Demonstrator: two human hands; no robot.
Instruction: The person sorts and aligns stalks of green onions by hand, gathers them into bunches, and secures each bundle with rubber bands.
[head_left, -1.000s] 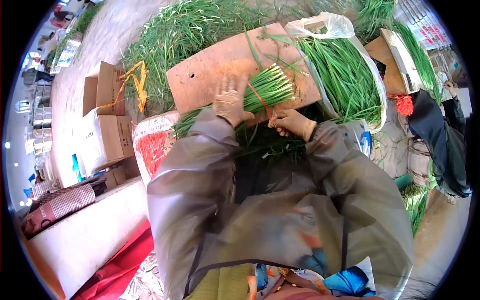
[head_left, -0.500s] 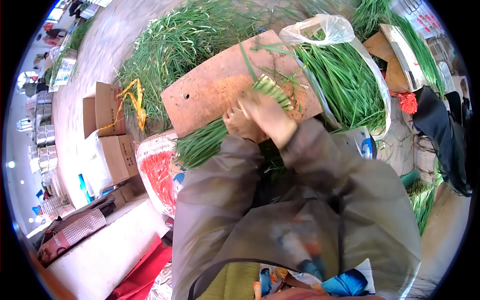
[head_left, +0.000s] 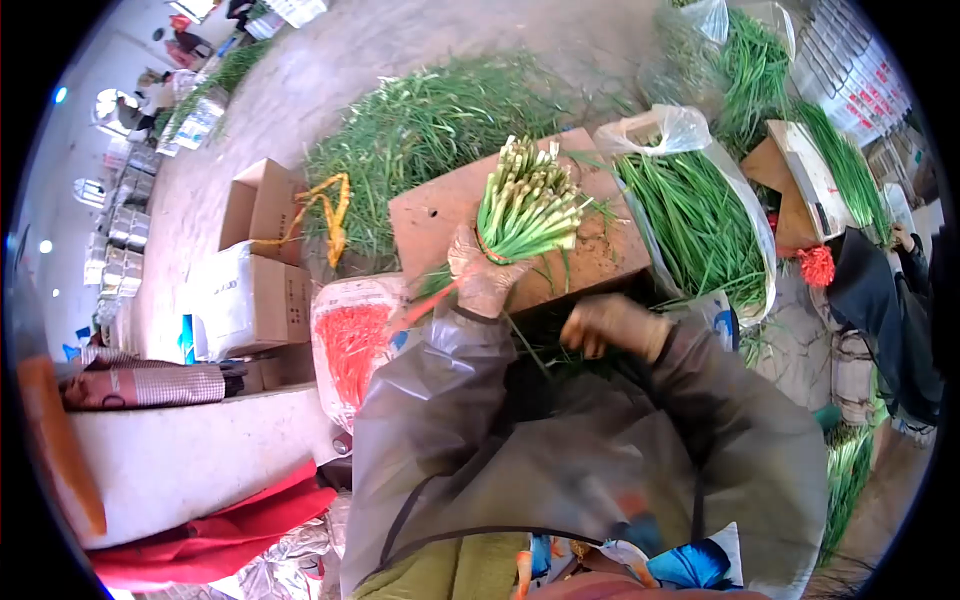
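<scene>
Stalk bunch in my left grip, with surrounding containers.
My left grip [head_left: 485, 275] is closed around the green stalk bunch [head_left: 530, 205], pale cut ends pointing away, over the board [head_left: 430, 215]; an orange-red band [head_left: 435, 300] trails beside it. My right grip [head_left: 615, 328], nearer the apron, is blurred; I cannot tell its state. Right of the grips, a clear plastic bag [head_left: 672, 130] contains long green leaves [head_left: 695, 220]. Left of them, red strands [head_left: 350, 345] lie on a printed white sack [head_left: 385, 292]; farther left stand an open cardboard box [head_left: 260, 210] and a carton [head_left: 275, 300], its print illegible. Far upper right, a white crate [head_left: 870, 100] bears red lettering too small to read.
</scene>
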